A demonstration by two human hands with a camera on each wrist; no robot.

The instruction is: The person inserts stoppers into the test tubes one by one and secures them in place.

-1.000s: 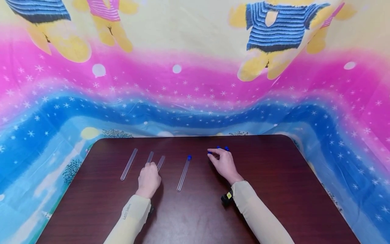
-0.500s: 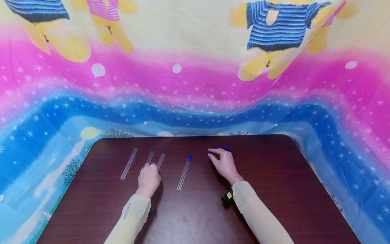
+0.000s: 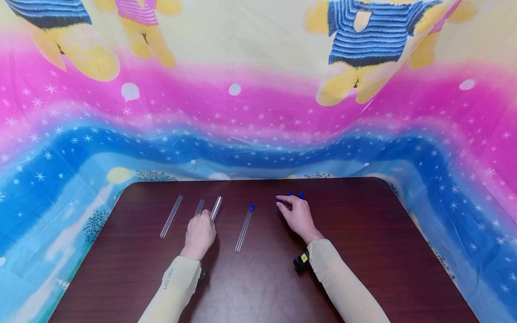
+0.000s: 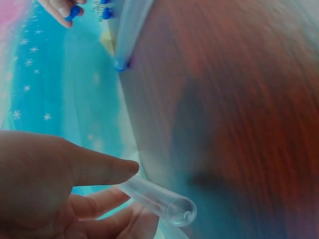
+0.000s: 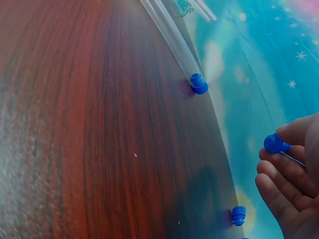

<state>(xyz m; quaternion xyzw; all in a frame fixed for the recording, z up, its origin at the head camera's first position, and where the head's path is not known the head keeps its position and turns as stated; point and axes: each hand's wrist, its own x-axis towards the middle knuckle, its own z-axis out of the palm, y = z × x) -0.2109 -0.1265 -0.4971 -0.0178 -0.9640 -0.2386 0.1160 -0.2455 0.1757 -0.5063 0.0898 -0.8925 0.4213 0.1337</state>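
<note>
My left hand [image 3: 199, 235] grips a clear test tube [image 3: 216, 209] between thumb and fingers. In the left wrist view that tube's rounded end [image 4: 182, 211] points away from the palm. My right hand [image 3: 299, 220] pinches a small blue stopper [image 5: 275, 143] between thumb and forefinger, above the table. Between the hands lies another test tube [image 3: 244, 231], with a blue stopper [image 3: 251, 207] in its far end. Partly behind my left hand is an unstoppered tube [image 3: 199, 207], and a further one [image 3: 171, 217] lies to its left.
Two loose blue stoppers, one nearer the middle [image 3: 289, 194] and one farther right [image 3: 300, 195], lie just beyond my right hand. The dark wooden table [image 3: 258, 287] has its far edge against a printed cloth [image 3: 258, 116].
My left hand has shifted slightly right and away from me, and the open end of its test tube has lifted and moved farther off. The right hand stays nearly still with its stopper.
</note>
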